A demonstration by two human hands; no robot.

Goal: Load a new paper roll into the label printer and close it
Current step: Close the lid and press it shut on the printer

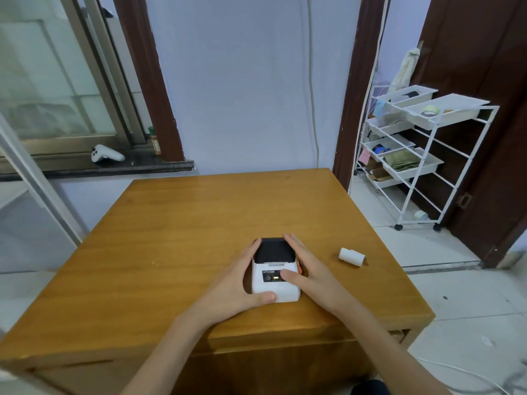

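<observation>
A small white label printer [273, 283] with a black lid and a lit yellow indicator sits near the front of the wooden table [176, 240]. Its lid looks closed. My left hand [236, 283] cups the printer's left side, thumb against its front corner. On the right flank rests my right hand [306, 269], fingers stretched along it, thumb on the top panel beside an orange side button. A white paper roll [351, 256] lies on its side on the table to the right of the printer, apart from both hands.
The table's right edge drops to a tiled floor. A white wire shelf cart [422, 155] with trays stands at the right by a dark door. A windowsill at the back left holds a white controller [106, 153]. White cables lie on the floor at bottom right.
</observation>
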